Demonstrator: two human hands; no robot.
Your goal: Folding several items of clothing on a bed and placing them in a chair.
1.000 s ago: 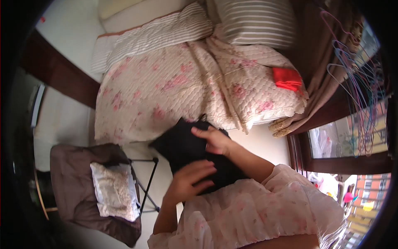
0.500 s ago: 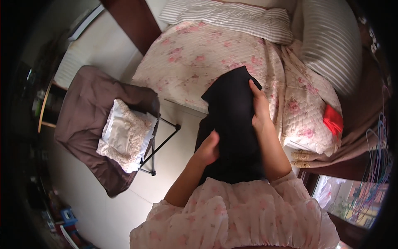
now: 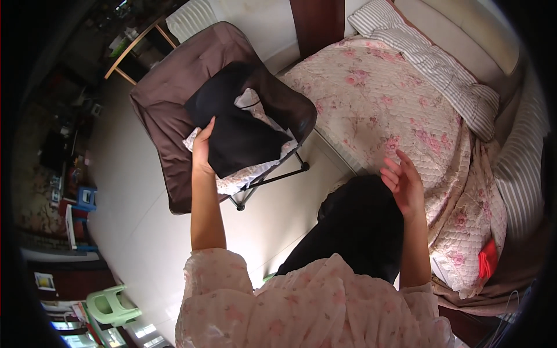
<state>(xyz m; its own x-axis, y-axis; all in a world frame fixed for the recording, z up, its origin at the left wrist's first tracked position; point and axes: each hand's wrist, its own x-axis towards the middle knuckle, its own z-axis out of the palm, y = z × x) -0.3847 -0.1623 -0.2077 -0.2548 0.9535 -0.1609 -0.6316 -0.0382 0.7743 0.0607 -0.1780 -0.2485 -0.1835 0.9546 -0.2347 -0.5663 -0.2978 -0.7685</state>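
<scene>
A folded black garment point(image 3: 243, 136) lies over floral and white folded fabric point(image 3: 235, 181) on the seat of a brown padded folding chair point(image 3: 168, 110). My left hand point(image 3: 203, 148) grips the garment's near left edge, its thumb on top and its other fingers mostly hidden. To the right, my right hand point(image 3: 404, 182) hangs in the air near the side of the bed, its fingers apart with nothing in them. Below it is my black-clad leg point(image 3: 348, 232).
The bed point(image 3: 400, 110) with a floral quilt stands at the right, bearing a striped pillow point(image 3: 441, 69) and a red cloth point(image 3: 488, 259). Pale tiled floor point(image 3: 145, 232) spreads between chair and bed. A green plastic stool point(image 3: 113, 305) stands at the lower left.
The black garment has gone from between both hands, in front of me, onto the chair at the left. My right hand has let go of it. The view has turned left.
</scene>
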